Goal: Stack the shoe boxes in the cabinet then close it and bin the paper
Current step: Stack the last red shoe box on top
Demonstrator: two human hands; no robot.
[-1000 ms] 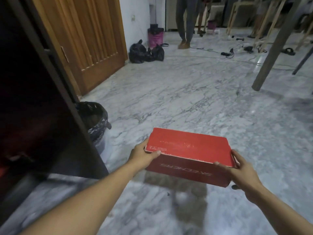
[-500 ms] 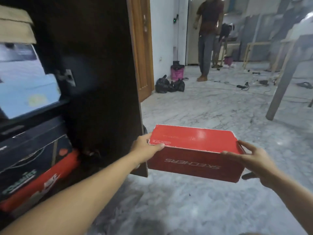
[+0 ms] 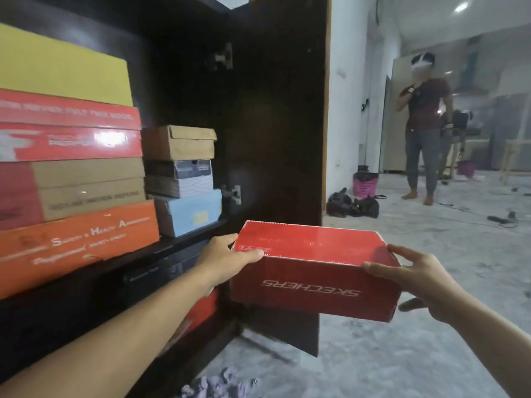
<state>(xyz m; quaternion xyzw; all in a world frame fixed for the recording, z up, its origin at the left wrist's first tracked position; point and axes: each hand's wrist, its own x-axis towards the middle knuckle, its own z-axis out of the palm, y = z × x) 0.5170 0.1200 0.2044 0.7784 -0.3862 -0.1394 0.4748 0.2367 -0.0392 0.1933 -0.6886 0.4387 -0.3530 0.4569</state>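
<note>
I hold a red Skechers shoe box [image 3: 313,268] level in front of me, its printed name upside down to me. My left hand [image 3: 227,259] grips its left end with the thumb on the lid, and my right hand [image 3: 413,280] grips its right end. The dark cabinet [image 3: 184,81] stands open at the left, its door [image 3: 281,110] swung out behind the box. On its shelf sit stacked shoe boxes: an orange one [image 3: 77,239], a red one [image 3: 69,133], a yellow one [image 3: 63,70], and a light blue one [image 3: 189,211]. Crumpled paper [image 3: 215,383] lies on the floor below.
A person [image 3: 422,127] wearing a headset stands on the marble floor [image 3: 431,326] at the back right. Black bags [image 3: 353,205] and a pink bin [image 3: 365,182] sit by the white wall. Cables lie on the floor at far right. More boxes fill the lower shelf.
My view has swung left and up toward the cabinet, bringing its stacked boxes and shelf into sight. Both hands still carry the red box, now in front of the open door.
</note>
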